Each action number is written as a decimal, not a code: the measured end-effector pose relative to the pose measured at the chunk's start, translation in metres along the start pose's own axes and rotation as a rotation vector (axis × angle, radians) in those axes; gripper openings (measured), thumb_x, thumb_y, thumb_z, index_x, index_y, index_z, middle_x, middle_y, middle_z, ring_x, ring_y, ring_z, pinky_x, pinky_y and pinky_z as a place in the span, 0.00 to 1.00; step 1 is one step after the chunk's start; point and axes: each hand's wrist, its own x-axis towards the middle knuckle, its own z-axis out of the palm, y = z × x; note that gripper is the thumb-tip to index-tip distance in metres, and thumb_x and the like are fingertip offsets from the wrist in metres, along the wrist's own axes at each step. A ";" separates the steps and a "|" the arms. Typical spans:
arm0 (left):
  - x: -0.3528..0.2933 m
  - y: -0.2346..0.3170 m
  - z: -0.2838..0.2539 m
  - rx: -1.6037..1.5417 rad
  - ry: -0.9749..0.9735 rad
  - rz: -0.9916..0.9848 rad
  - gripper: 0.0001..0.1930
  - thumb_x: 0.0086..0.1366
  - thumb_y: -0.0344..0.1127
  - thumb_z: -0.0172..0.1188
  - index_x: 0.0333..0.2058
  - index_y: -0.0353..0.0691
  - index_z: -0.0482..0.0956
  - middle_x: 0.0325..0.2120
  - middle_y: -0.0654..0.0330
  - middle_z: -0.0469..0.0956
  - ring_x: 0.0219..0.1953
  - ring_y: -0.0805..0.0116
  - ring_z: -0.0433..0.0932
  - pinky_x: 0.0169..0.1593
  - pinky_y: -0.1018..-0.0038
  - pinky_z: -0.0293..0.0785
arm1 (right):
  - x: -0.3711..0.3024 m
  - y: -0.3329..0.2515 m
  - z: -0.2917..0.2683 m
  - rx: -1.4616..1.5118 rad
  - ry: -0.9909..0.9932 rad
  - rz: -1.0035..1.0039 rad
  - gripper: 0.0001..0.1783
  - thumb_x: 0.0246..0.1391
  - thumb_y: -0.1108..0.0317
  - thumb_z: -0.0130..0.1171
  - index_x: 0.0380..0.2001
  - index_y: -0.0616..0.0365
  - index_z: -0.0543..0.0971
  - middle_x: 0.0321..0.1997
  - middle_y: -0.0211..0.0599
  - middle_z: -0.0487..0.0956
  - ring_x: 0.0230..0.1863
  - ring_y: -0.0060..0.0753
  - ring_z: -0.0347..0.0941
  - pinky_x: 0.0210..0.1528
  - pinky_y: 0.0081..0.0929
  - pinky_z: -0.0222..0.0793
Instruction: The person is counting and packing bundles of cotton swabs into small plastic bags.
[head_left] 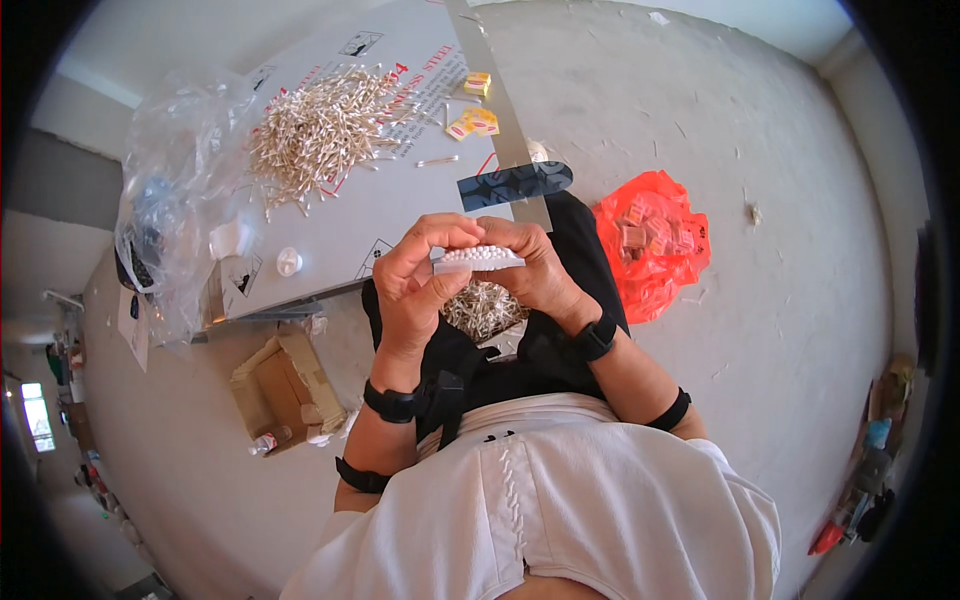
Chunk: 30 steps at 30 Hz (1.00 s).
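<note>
In front of my lap, both hands hold up a small clear plastic pouch packed with cotton swabs, their white tips showing in its opening. My left hand pinches its left end between thumb and fingers. At the other end, my right hand is closed round it, with the fingers of both hands nearly meeting along the top. Just below, a heap of loose cotton swabs lies on my lap; what bears it is mostly hidden. A larger pile of cotton swabs covers part of the grey table ahead.
Small yellow boxes and a few stray swabs lie on the table. A white round cap and a clear plastic bag are at its left. On the floor sit a cardboard box and a red plastic bag holding small boxes.
</note>
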 end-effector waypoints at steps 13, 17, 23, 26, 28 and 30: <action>0.003 -0.003 0.003 0.115 -0.076 0.091 0.10 0.49 0.24 0.66 0.33 0.36 0.80 0.35 0.60 0.80 0.49 0.59 0.74 0.55 0.65 0.68 | -0.001 -0.001 -0.005 -0.129 -0.001 -0.112 0.12 0.44 0.81 0.65 0.35 0.61 0.81 0.34 0.34 0.79 0.35 0.28 0.73 0.40 0.24 0.68; 0.004 -0.002 0.002 0.260 -0.105 0.137 0.13 0.47 0.29 0.72 0.33 0.38 0.80 0.34 0.60 0.80 0.47 0.59 0.76 0.52 0.66 0.71 | -0.002 -0.001 -0.004 -0.121 0.005 -0.122 0.12 0.44 0.81 0.65 0.35 0.61 0.80 0.32 0.34 0.77 0.35 0.29 0.73 0.39 0.24 0.67; 0.004 0.002 0.008 0.451 -0.093 0.199 0.16 0.44 0.33 0.75 0.35 0.39 0.83 0.34 0.61 0.81 0.45 0.58 0.77 0.52 0.68 0.72 | -0.005 -0.001 -0.006 -0.143 -0.018 -0.091 0.12 0.43 0.81 0.65 0.35 0.61 0.80 0.31 0.35 0.76 0.34 0.30 0.72 0.39 0.25 0.67; 0.002 -0.001 0.008 0.459 -0.111 0.199 0.16 0.43 0.31 0.75 0.34 0.40 0.83 0.34 0.63 0.82 0.47 0.60 0.76 0.52 0.68 0.73 | -0.006 -0.001 -0.006 -0.157 -0.022 -0.111 0.13 0.43 0.81 0.65 0.35 0.61 0.80 0.32 0.35 0.77 0.35 0.30 0.72 0.40 0.26 0.68; 0.007 0.004 0.015 0.454 -0.099 0.170 0.16 0.43 0.31 0.74 0.34 0.41 0.84 0.34 0.65 0.82 0.48 0.61 0.76 0.52 0.68 0.72 | -0.007 0.000 -0.006 -0.160 -0.017 -0.117 0.13 0.43 0.80 0.66 0.35 0.61 0.80 0.33 0.35 0.78 0.36 0.29 0.73 0.41 0.26 0.69; 0.008 0.005 0.016 0.450 -0.085 0.143 0.15 0.43 0.30 0.74 0.34 0.41 0.84 0.33 0.66 0.82 0.48 0.62 0.75 0.52 0.68 0.72 | -0.009 -0.004 -0.007 -0.145 -0.017 -0.106 0.14 0.42 0.79 0.67 0.36 0.60 0.81 0.36 0.35 0.79 0.39 0.29 0.75 0.43 0.26 0.70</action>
